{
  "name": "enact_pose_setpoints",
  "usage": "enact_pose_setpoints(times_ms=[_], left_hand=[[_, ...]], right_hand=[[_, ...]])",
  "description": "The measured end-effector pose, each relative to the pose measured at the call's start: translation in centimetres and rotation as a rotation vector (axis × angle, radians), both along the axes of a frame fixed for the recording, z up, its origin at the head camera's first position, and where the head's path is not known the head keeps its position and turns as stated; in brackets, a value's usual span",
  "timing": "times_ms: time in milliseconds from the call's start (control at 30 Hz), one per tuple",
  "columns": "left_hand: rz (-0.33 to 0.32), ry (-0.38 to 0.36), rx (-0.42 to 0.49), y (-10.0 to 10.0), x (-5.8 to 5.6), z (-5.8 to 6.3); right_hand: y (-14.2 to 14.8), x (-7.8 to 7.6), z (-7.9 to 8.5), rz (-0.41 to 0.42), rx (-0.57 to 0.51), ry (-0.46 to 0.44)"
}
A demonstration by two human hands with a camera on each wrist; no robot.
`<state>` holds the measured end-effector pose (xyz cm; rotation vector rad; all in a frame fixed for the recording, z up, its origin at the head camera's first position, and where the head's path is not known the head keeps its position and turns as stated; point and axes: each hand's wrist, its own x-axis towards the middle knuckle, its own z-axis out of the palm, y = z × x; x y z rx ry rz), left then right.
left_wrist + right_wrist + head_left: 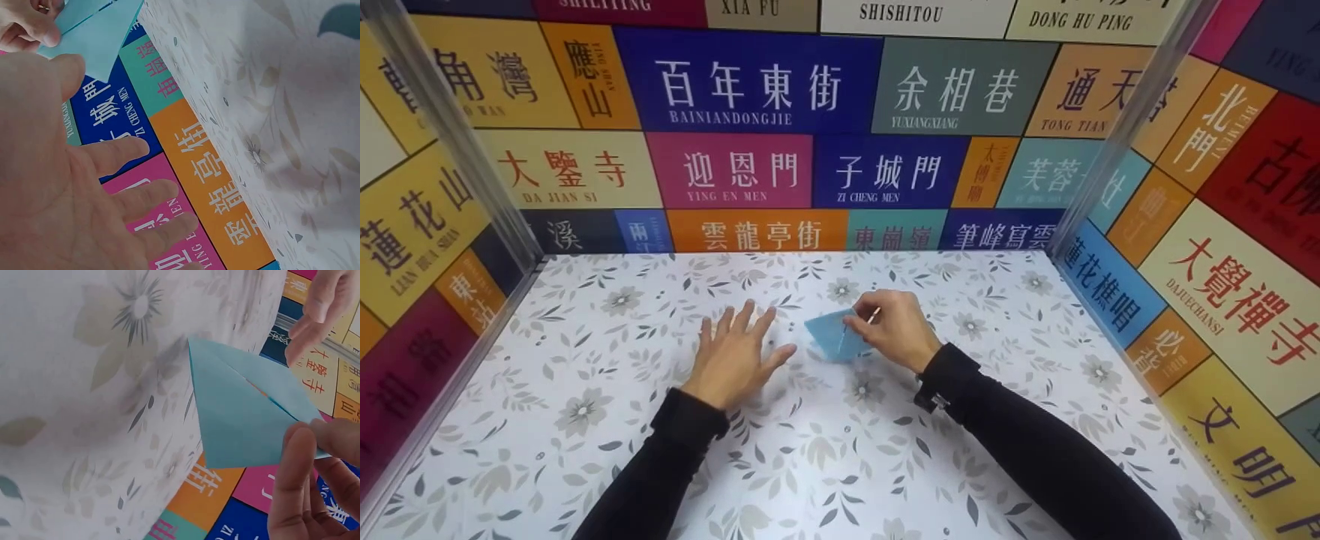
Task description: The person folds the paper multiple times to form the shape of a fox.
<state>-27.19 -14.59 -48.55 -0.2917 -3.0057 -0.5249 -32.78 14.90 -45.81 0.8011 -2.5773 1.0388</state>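
Note:
A light blue sheet of folded paper hangs from my right hand, which pinches one corner between thumb and fingertips. In the right wrist view the paper has a kite-like outline, and two folded edges meet along a slit down its middle. My left hand is to the left of the paper, apart from it, with fingers spread. Seen in the left wrist view, the left palm holds nothing, and the paper shows beyond the thumb.
Below both hands lies a white tabletop with a grey leaf and flower print. Upright panels of coloured blocks with Chinese lettering close off the back and both sides. Clear strips run up the back corners.

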Motion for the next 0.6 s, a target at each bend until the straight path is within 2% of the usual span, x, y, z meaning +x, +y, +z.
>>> enact_pose_setpoints(times_ms=[133, 200, 433, 600], left_hand=[[0.006, -0.005, -0.013, 0.0, -0.1, -0.2], [0.013, -0.014, -0.016, -0.1, -0.2, -0.2], [0.017, -0.018, 0.001, -0.4, -0.4, -0.4], [0.015, -0.018, 0.014, -0.4, -0.4, -0.3]], right_hand=[[-0.2, 0.6, -0.3, 0.032, 0.029, 0.185], [-0.3, 0.9, -0.6, 0.049, 0.047, 0.247], [-0.4, 2.3, -2.8, 0.124, 0.181, 0.380], [-0.2, 3.1, -4.2, 0.210, 0.260, 0.418]])
